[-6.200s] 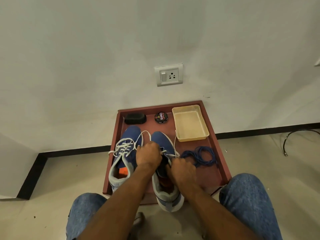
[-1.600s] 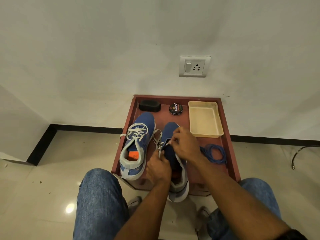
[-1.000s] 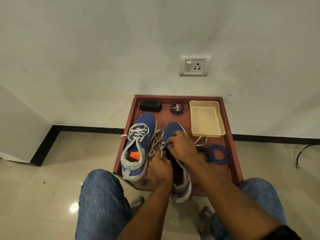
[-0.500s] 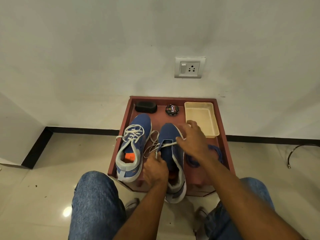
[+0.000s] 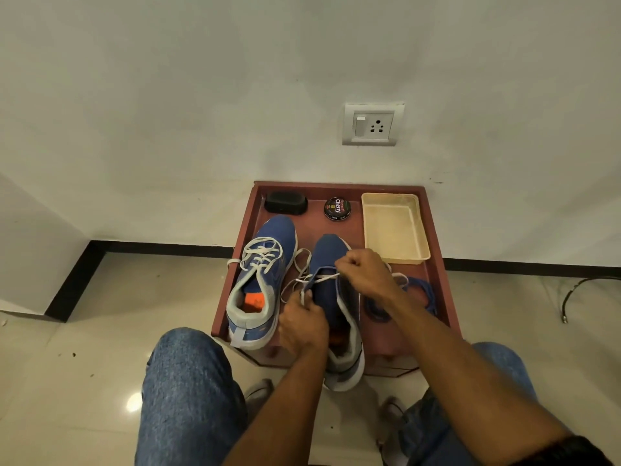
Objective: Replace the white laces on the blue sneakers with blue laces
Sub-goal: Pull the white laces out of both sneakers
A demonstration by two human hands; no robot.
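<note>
My right hand [image 5: 364, 274] was curled over the toe end of the right shoe [image 5: 336, 297], pinching the white lace [image 5: 322, 279] where it crossed the low eyelets. My left hand [image 5: 302, 326] gripped the shoe's near side by the tongue, and it also seemed to pinch a loose end of the lace, though I could not be sure of that. The shoe lay on the tray [image 5: 437, 264] with its heel hanging over the near edge. The left shoe [image 5: 260, 280] sat beside it, fully laced in white. The blue laces [image 5: 420, 294] lay coiled on the tray just right of my wrist.

The lace looked soft, flat and light, so I judged it would slide through the eyelets if pulled straight, and snag if dragged sideways. The best hold seemed close to the eyelet, drawing one crossing at a time. The shoe was light enough to shift, so it needed steadying.
</note>
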